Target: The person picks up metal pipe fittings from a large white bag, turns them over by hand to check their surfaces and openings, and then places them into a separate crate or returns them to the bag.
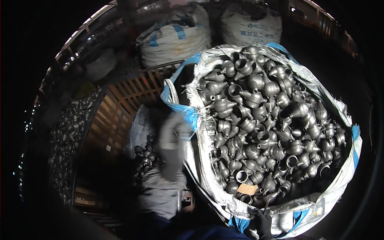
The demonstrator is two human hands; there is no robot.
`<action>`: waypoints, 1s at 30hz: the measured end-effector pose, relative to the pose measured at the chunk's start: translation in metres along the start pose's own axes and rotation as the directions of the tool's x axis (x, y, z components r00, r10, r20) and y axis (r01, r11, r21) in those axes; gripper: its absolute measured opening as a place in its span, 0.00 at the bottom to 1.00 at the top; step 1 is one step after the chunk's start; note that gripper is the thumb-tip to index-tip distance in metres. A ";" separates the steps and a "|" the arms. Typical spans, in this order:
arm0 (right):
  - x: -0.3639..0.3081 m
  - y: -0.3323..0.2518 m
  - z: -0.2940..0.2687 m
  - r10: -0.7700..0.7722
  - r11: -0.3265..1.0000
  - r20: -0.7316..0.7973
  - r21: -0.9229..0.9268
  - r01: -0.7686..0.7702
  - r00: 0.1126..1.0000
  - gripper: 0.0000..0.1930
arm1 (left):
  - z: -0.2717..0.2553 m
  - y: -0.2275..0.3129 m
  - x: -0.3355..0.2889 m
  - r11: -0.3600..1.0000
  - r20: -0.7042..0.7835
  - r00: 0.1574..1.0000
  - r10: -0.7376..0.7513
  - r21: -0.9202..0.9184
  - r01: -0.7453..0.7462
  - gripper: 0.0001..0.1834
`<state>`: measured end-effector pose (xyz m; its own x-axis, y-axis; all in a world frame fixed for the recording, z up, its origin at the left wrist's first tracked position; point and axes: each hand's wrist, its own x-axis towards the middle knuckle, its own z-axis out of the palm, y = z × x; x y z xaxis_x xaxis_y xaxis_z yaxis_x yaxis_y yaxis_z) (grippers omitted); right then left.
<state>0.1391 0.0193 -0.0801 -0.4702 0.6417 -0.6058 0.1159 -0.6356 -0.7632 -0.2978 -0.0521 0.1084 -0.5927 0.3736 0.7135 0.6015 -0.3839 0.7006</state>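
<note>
Parts [256, 82], heaped in bag [206, 148]; left hand [171, 160], blurred at its left side, right hand [262, 226], at near rim [240, 207], both grips impossible to tell; possible spill from rim sagging.

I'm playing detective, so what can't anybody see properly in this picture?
- Left hand, head view: motion blur hides its fingers and whether it holds anything.
- Right hand, head view: shadow hides how its fingers are closed.
- Deeper grey metal parts in the big white bag, head view: covered by those on top.
- Bottom of the slatted crate, head view: mostly lost in darkness.
</note>
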 end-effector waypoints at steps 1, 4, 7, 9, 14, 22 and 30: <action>0.005 0.000 -0.002 0.024 0.999 0.028 -0.033 -0.023 0.999 0.14 | 0.048 0.004 -0.001 0.989 0.117 0.992 0.045 -0.142 -0.028 0.25; 0.015 -0.012 0.009 0.033 0.993 -0.007 -0.110 -0.033 0.999 0.14 | 0.181 -0.045 -0.022 0.989 0.376 0.926 -0.011 -0.130 0.064 0.29; 0.026 -0.026 0.021 0.039 0.984 0.003 -0.172 -0.038 0.999 0.14 | 0.222 -0.127 -0.037 0.935 0.555 0.801 -0.224 0.356 0.015 0.34; 0.031 -0.031 0.020 0.034 0.983 -0.041 -0.178 -0.041 0.999 0.14 | 0.234 -0.188 -0.051 0.736 0.564 0.758 -0.326 0.655 -0.170 0.36; 0.052 -0.045 0.031 0.044 0.972 -0.044 -0.229 -0.053 0.998 0.14 | 0.125 -0.313 -0.078 0.226 0.376 0.777 -0.504 0.926 -0.301 0.33; 0.063 -0.060 0.047 0.045 0.951 -0.096 -0.302 -0.072 0.994 0.14 | 0.074 -0.352 -0.092 0.090 0.266 0.710 -0.651 0.957 -0.276 0.30; 0.059 -0.070 0.049 0.004 0.941 -0.109 -0.335 -0.041 0.994 0.14 | 0.099 -0.322 -0.084 0.355 0.270 0.747 -0.608 0.934 -0.048 0.27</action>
<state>0.0602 0.0802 -0.0511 -0.3716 0.6820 -0.6299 0.4217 -0.4805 -0.7690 -0.3882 0.1236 -0.1767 -0.6639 0.7400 0.1078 0.7421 0.6341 0.2174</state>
